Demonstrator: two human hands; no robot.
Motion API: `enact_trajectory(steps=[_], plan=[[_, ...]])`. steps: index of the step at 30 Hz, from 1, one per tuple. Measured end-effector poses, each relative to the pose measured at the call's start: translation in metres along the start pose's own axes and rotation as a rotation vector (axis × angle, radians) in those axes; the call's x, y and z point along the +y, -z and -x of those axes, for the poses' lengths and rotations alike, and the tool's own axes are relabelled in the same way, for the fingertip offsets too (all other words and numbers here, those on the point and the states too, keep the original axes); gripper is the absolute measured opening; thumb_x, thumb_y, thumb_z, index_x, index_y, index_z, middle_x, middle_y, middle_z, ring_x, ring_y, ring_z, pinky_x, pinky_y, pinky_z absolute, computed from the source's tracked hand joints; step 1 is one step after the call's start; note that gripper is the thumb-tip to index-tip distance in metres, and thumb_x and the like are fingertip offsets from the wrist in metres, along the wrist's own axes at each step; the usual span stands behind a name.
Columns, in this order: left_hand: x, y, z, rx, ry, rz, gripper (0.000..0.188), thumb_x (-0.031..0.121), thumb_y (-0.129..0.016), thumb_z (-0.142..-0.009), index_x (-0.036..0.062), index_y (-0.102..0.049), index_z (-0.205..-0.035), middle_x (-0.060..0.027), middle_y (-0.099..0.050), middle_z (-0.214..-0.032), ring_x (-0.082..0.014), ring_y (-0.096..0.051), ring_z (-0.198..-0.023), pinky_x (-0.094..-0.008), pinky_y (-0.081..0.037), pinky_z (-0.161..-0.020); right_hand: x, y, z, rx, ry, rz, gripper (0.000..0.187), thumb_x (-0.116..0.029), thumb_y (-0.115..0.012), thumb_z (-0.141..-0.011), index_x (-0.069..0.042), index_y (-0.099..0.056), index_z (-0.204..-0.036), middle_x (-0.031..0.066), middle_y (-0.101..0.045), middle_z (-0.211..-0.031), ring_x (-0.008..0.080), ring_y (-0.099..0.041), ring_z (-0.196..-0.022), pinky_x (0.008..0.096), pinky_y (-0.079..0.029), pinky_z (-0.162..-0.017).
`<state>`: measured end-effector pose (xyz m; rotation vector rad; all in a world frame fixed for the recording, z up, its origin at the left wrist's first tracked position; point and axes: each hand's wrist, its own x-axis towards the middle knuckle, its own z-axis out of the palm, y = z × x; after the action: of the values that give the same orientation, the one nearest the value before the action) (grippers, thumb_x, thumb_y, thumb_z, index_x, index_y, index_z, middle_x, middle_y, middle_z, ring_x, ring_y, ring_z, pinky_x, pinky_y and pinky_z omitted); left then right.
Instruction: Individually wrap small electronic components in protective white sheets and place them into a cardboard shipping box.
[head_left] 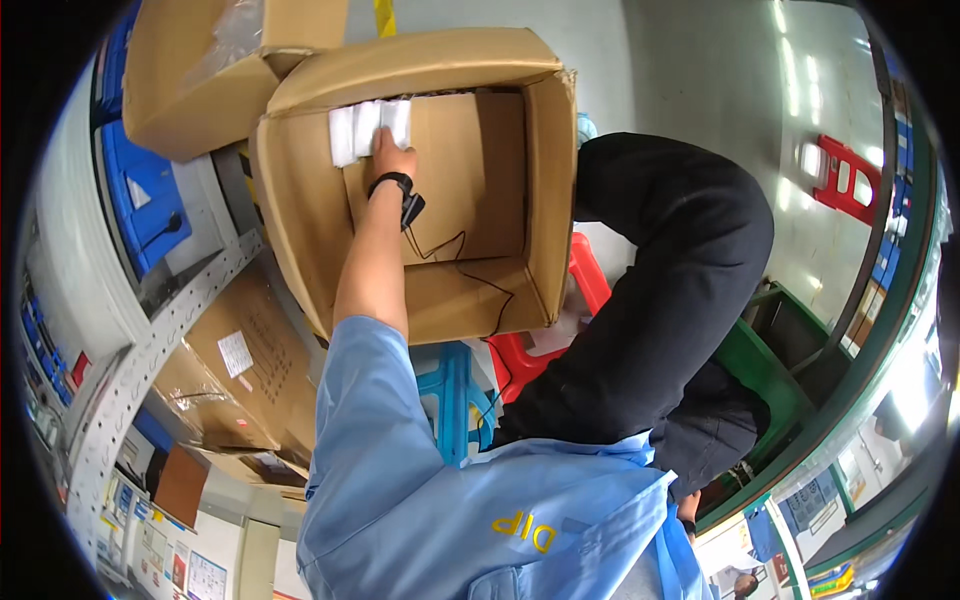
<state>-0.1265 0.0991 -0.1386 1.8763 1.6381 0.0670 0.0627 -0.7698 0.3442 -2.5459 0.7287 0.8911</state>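
Observation:
My left hand (394, 158) reaches down into an open cardboard box (470, 170). Its fingers are closed on one of several white wrapped packets (356, 134), which sit side by side in the box's far left corner. Part of the grip is hidden behind the hand. A black wrist strap (411, 205) circles that wrist, and a thin dark cord (487, 283) trails from it over the box's near edge. Only a small part of my right hand (688, 505) shows, low at the right beside my dark trousers; its fingers are hidden.
A second cardboard box (190, 100) with clear plastic inside adjoins at the far left. Below the open box stand a blue stool (455, 395) and a red stool (515, 365). A perforated metal rail (175, 315) runs along the left, with a larger carton (245, 350) beside it.

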Motion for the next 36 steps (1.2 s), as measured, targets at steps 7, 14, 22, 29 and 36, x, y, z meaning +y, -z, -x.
enact_trajectory(steps=[7,14,22,29,36], plan=[[-0.034,-0.069,-0.075,-0.243,0.28,-0.062,0.092,0.045,-0.082,-0.075,-0.006,-0.046,-0.143,-0.0246,-0.048,-0.149,-0.0335,-0.049,-0.137,-0.0415,-0.037,-0.116,0.067,-0.028,0.039,-0.043,0.311,0.148,0.045,-0.021,-0.057,-0.095,0.0,-0.053,-0.135,0.0136,-0.06,-0.128,0.0278,-0.058,-0.111,0.0385,-0.049,-0.093],[-0.026,-0.088,-0.061,-0.261,0.288,0.399,0.041,0.027,-0.077,-0.082,-0.0007,-0.071,-0.112,-0.016,-0.073,-0.099,-0.0263,-0.069,-0.08,-0.0417,-0.058,-0.07,0.014,-0.079,0.096,0.203,-0.175,-0.033,0.026,-0.026,-0.064,-0.094,0.0,-0.068,-0.097,0.003,-0.064,-0.08,0.0118,-0.053,-0.071,0.0316,-0.044,-0.064],[0.096,0.038,0.077,-0.009,-0.02,0.742,0.053,0.035,-0.073,-0.092,-0.0065,-0.056,-0.12,-0.0184,-0.062,-0.12,-0.024,-0.058,-0.104,-0.0385,-0.046,-0.096,-0.009,-0.112,0.059,0.413,0.164,-0.451,0.021,-0.019,-0.061,-0.099,0.0,-0.066,-0.091,0.0006,-0.061,-0.074,0.0086,-0.054,-0.069,0.0264,-0.044,-0.063],[0.283,0.186,0.258,-0.08,-0.705,0.985,0.049,0.017,-0.071,-0.096,0.0003,-0.044,-0.134,-0.0222,-0.057,-0.127,-0.0263,-0.061,-0.11,-0.0388,-0.051,-0.094,-0.12,-0.081,0.1,0.832,0.775,-0.633,0.009,-0.007,-0.064,-0.092,-0.001,-0.069,-0.095,0.011,-0.068,-0.092,0.0224,-0.067,-0.085,0.0318,-0.053,-0.079],[0.389,0.178,0.531,-0.51,-1.236,0.52,0.055,0.013,-0.075,-0.089,0.0007,-0.045,-0.133,-0.0155,-0.059,-0.12,-0.0247,-0.062,-0.105,-0.0352,-0.05,-0.092,-0.192,-0.088,0.147,0.082,1.208,-1.03,0.05,-0.016,-0.065,-0.095,-0.002,-0.047,-0.14,0.0128,-0.057,-0.125,0.0231,-0.056,-0.117,0.0363,-0.045,-0.102]])
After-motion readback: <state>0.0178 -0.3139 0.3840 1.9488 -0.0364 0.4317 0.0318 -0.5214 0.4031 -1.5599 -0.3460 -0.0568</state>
